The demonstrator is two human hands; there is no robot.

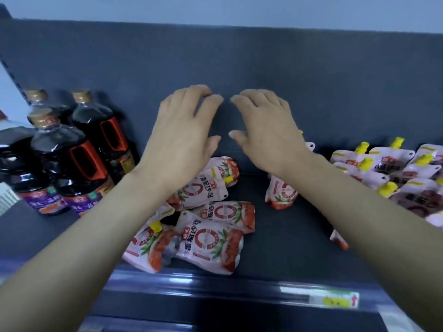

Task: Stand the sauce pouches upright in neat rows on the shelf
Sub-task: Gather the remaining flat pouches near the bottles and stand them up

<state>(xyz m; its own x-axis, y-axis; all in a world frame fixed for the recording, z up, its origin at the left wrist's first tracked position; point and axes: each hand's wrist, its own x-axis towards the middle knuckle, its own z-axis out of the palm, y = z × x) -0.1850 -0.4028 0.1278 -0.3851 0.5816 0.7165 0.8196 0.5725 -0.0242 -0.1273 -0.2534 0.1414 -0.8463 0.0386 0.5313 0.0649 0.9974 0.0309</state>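
Observation:
Several white and red tomato sauce pouches with yellow caps lie flat in a loose heap on the dark shelf, in front of me. One more red pouch stands close to my right wrist, partly hidden by it. A corner of another pouch shows under my right forearm. My left hand and my right hand hover side by side above the heap, palms down, fingers loosely bent. Neither hand holds anything.
Three dark soy sauce bottles with red handles stand at the left. A pile of white pouches with dark labels and yellow caps lies at the right. The dark back panel rises behind. A price tag sits on the shelf's front rail.

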